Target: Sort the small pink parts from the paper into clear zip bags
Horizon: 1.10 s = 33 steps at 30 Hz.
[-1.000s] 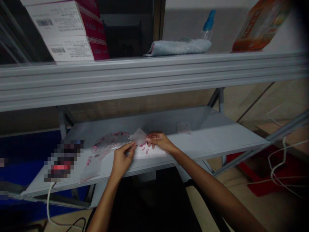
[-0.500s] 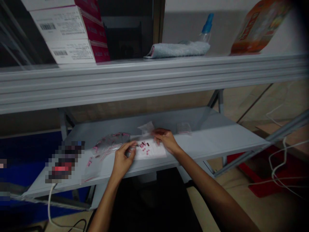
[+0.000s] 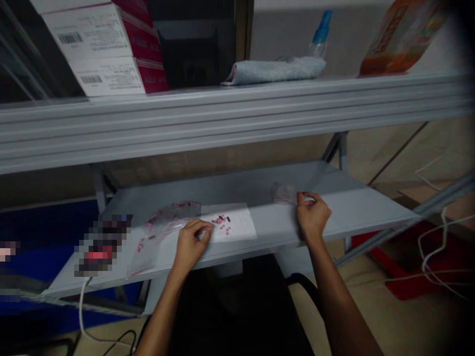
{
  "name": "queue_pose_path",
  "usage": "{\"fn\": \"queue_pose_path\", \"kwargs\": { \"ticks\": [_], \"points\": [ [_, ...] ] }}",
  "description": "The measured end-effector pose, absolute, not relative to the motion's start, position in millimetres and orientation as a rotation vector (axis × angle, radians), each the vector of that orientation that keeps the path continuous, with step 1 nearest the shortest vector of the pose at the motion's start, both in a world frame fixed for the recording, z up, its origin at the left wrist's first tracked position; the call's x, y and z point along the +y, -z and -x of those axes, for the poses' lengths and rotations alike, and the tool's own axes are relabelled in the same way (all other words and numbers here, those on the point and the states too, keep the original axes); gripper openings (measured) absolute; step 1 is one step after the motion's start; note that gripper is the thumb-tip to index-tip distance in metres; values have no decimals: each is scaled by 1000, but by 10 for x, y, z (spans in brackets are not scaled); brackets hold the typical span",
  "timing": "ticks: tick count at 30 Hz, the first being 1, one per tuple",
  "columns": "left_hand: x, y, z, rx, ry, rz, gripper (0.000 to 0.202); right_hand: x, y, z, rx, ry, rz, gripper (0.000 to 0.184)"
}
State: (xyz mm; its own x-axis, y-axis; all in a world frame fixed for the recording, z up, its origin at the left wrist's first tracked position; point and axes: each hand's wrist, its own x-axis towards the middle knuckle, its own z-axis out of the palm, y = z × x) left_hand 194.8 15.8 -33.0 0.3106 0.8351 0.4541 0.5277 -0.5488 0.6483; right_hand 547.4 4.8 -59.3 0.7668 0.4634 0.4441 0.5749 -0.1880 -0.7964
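Note:
My left hand (image 3: pixel 191 244) rests at the left edge of a white paper sheet (image 3: pixel 235 225), fingertips close to several small pink and dark pieces (image 3: pixel 222 222). Nothing shows between its fingers. To its left lie transparent plastic bags with pink markings (image 3: pixel 172 217). My right hand (image 3: pixel 312 215) is far to the right, its fingers curled beside a small transparent bag (image 3: pixel 284 193). All of this lies on a grey metal shelf (image 3: pixel 297 183).
Above runs a grey metal shelf rail (image 3: pixel 222 118) holding white and crimson boxes (image 3: pixel 107 49), a folded towel (image 3: pixel 274 70), a blue-capped bottle (image 3: pixel 321 34) and an orange package (image 3: pixel 401 39). A pixelated object (image 3: pixel 100 244) sits at the shelf's left end.
My right hand has moved right, away from the paper, to the small bag at the back. The small transparent bag that was near the paper no longer shows there.

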Motion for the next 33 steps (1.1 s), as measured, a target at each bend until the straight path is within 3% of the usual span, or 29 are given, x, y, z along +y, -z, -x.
{"fn": "queue_pose_path", "kwargs": {
  "ticks": [11,15,18,22,29,33],
  "points": [
    [124,327,-1947,1246,-1068,-2200,18,204,498,-5141,-1631,511,1621,29],
    [122,240,-1851,1320,-1107,-2276,20,202,460,-5006,-1626,430,1429,25],
    [157,150,-1653,1660,-1115,-2426,27,132,363,-4784,-1674,304,1300,22],
    [225,77,-1374,1996,-807,-2564,39,34,226,-4459,-1733,188,1134,20],
    [143,-68,-954,2051,-693,-2539,38,-83,79,-4088,-1859,113,931,21],
    [-32,-159,-620,2119,-344,-2383,39,-190,55,-4007,-1928,64,907,22]
  ]
}}
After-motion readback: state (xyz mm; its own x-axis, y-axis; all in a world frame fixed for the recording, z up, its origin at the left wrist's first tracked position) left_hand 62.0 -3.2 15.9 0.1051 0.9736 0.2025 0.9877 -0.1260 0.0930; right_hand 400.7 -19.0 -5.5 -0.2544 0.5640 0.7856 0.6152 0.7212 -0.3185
